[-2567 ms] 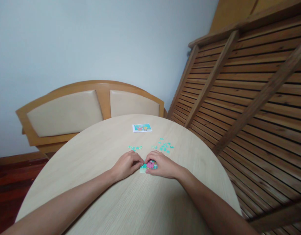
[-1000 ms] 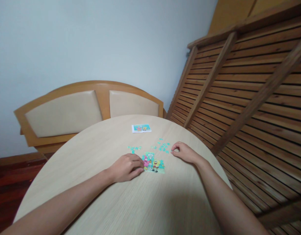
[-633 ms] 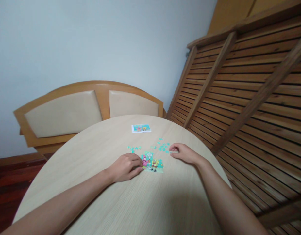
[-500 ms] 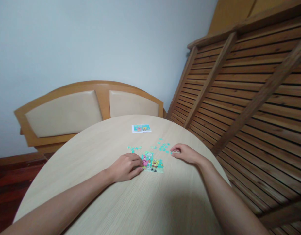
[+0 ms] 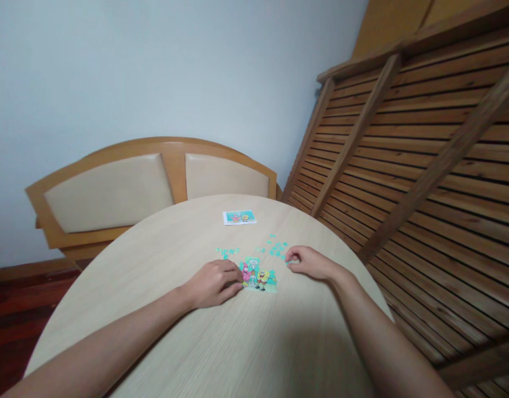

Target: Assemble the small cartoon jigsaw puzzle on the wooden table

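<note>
A partly joined jigsaw puzzle [image 5: 261,278] with pink and yellow cartoon figures on teal lies flat on the table. My left hand [image 5: 216,283] rests palm down at its left side, fingers stretched out and covering that edge. To the right of the puzzle, my right hand [image 5: 307,262] has thumb and fingers drawn together around a small teal puzzle piece [image 5: 288,263], mostly hidden by the fingertips. Just beyond that hand, loose teal pieces [image 5: 277,248] lie scattered. Another group of loose pieces [image 5: 227,252] sits behind my left hand.
A printed picture card [image 5: 240,217] with the same figures lies farther back on the round wooden table [image 5: 188,342]. Behind stands a padded headboard [image 5: 113,190] against the wall. A slatted wooden frame [image 5: 403,166] leans along the right side.
My right hand has moved slightly left and toward me, with the teal puzzle piece at its fingertips. The left hand and the joined puzzle look unchanged.
</note>
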Action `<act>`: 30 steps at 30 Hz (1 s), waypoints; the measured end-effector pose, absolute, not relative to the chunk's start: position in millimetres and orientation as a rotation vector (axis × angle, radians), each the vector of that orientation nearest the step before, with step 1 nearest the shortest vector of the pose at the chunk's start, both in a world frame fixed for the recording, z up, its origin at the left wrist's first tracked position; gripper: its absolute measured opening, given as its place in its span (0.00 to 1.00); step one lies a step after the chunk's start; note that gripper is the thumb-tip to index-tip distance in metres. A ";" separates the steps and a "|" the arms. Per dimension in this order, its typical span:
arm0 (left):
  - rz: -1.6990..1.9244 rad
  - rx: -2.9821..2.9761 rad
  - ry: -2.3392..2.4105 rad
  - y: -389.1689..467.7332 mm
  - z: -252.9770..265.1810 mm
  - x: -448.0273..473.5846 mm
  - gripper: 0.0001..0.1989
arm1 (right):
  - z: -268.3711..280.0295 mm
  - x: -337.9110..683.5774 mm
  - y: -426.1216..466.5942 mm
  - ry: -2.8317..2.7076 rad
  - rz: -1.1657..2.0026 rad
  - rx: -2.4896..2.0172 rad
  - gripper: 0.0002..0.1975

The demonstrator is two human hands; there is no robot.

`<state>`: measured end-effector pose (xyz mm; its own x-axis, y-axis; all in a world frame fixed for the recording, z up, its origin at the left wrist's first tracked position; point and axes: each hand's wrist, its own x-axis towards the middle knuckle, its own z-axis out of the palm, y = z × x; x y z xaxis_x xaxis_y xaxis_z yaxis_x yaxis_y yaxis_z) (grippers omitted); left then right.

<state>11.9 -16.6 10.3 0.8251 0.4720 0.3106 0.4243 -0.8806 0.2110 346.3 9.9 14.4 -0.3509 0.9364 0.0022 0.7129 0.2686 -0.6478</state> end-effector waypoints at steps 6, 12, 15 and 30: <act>0.561 2.877 0.702 -18.0 10.7 12.3 0.12 | 14.2 332.8 7.0 -2.061 1.048 -1.377 0.12; 0.572 2.878 0.709 -17.7 10.3 13.0 0.12 | 17.0 326.0 6.6 -2.000 1.116 -1.281 0.14; 0.586 2.872 0.693 -16.7 8.6 12.2 0.12 | 16.2 324.6 7.8 -2.001 1.108 -1.279 0.14; 0.573 2.852 0.650 -15.6 7.2 11.8 0.12 | 10.0 317.0 8.0 -1.952 1.168 -1.200 0.25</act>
<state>11.8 -15.6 7.2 0.8322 0.4451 0.3306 0.3836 -0.8927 0.2364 317.0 8.0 10.0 -0.4411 0.8973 0.0190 0.4076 0.2191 -0.8865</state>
